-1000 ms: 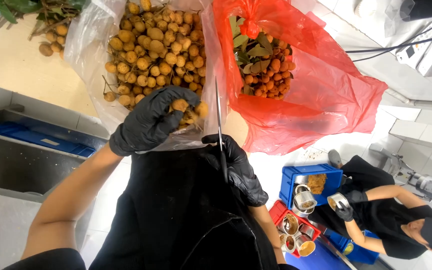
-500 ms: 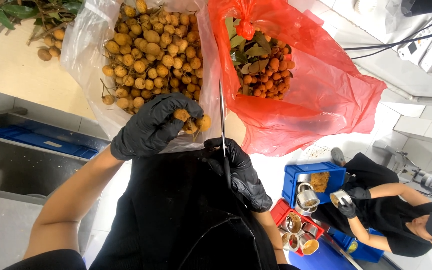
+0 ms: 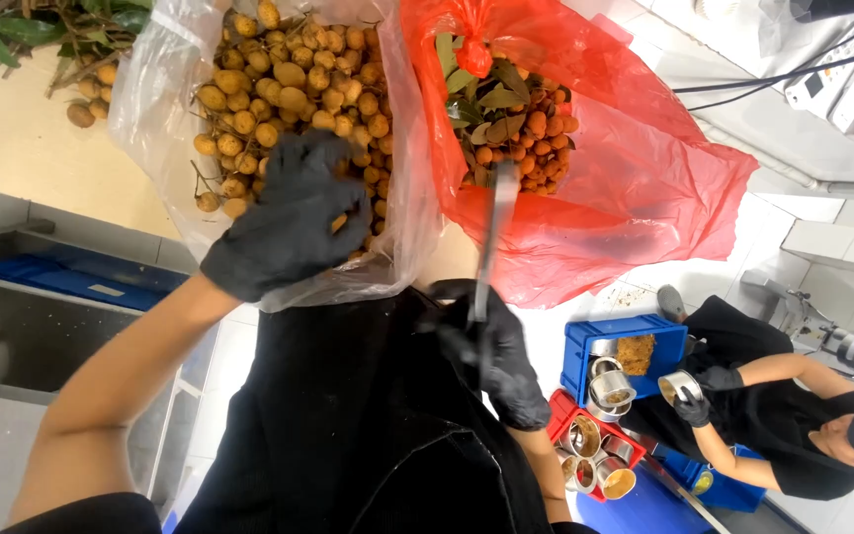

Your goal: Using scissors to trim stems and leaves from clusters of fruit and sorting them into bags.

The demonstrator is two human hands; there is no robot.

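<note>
From the head camera, the left hand [image 3: 289,222], in a black glove, lay curled over the pile of small tan round fruit [image 3: 294,99] inside the clear plastic bag [image 3: 155,109], its fingers bent down among the fruit near the bag's lower edge; whether it had actually closed on a fruit could not be told, since the fingertips were sunk in the heap. The right hand [image 3: 491,351], also gloved in black, was clenched around the handle of a slim knife [image 3: 494,232], whose blade pointed up between the two bags. Beside the clear bag sat a red plastic bag [image 3: 644,188] holding more of the fruit mixed with green leaves and twigs. Loose leafy stems with a few fruits lay on the pale counter [image 3: 22,158] at the upper left. Judging by the scene, most of the work seemed left: both bags looked well filled, and no fruit that this person had finished showed anywhere. Lower right, another person [image 3: 793,425] in black, also gloved, handled small metal tins [image 3: 610,386] set in a blue crate [image 3: 585,351] and a red crate [image 3: 560,415].
</note>
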